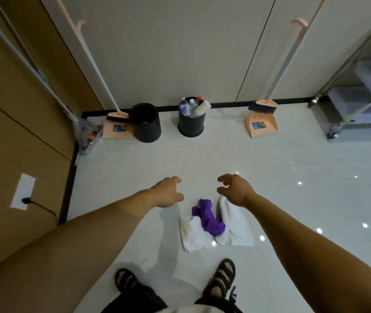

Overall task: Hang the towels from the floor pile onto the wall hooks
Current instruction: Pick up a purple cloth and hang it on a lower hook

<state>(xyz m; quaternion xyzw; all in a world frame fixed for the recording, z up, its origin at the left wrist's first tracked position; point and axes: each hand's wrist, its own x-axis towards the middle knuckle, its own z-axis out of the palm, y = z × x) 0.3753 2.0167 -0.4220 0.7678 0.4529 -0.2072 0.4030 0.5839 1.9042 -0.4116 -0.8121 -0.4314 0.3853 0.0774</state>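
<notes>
Bare forearms (103,222) are being held out, left hand (168,192) and right hand (236,190) empty, fingers loosely curled; tbh the crumpled purple cloth towel (207,219) is best being lifted first.

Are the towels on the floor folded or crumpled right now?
Crumpled: the purple towel lies twisted across rumpled white towels in a loose heap.

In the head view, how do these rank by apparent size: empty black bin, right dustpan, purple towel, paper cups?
Largest: empty black bin.
Next: right dustpan and purple towel, which look about alike, so unranked.
Smallest: paper cups.
</notes>
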